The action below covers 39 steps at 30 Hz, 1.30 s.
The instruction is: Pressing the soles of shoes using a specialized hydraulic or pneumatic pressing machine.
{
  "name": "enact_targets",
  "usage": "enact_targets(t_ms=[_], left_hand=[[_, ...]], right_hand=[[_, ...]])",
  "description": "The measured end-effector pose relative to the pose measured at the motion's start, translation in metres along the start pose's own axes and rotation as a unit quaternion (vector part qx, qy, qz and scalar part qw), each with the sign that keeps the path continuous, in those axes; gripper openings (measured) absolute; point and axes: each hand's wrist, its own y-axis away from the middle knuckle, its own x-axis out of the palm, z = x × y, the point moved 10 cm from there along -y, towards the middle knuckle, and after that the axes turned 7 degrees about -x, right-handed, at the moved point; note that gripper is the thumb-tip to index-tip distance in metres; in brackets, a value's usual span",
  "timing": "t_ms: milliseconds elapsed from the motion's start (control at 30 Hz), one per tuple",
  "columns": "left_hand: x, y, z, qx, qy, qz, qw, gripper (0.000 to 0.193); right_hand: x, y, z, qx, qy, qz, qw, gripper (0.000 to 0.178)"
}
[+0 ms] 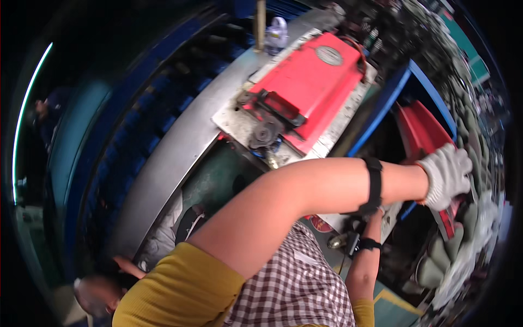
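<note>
My left arm reaches across to the right, bare below a mustard sleeve, with a black strap round the forearm. My left hand (447, 177), in a pale knitted glove, is at the side of a red machine part (422, 131). Its fingers are bent down, and whatever is under them is hidden. Grey-green curved pieces (436, 264) lie close to it. From below comes my right forearm (364, 272), wearing a black strap with a small device (353, 244). My right hand is almost wholly behind the left forearm, so its fingers do not show.
A red-covered machine (321, 76) with a dark handwheel (265, 133) stands on a worn white table top ahead. Beside it runs a grey metal surface (163, 147). A blue frame (381, 106) rises at right. Another person (98, 294) is at lower left.
</note>
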Motion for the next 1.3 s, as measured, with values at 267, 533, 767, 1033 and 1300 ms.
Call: enact_targets(t_ms=[267,533,767,1033,1300], left_hand=[[-0.054,0.112,0.008,0.141,0.021,-0.126,0.982,0.025],[-0.074,0.334,0.177,-0.397,0.349,-0.098,0.843,0.071],[-0.098,0.411,0.175,-0.432,0.633,-0.223,0.603,0.111],[-0.124,0.522,0.198,-0.493,0.661,-0.468,0.317,0.043],[-0.158,0.673,0.284,-0.620,0.507,-0.538,0.261,0.035]], right_hand=[[-0.053,0.025,-0.030,0.236,-0.579,-0.064,0.778,0.062],[-0.086,0.093,0.170,0.148,-0.796,0.169,0.561,0.083],[-0.054,0.067,0.357,0.148,-0.830,0.344,0.413,0.080],[-0.027,0.087,0.503,-0.238,-0.522,0.485,0.660,0.075],[-0.039,0.086,0.477,-0.512,-0.308,0.200,0.776,0.047]])
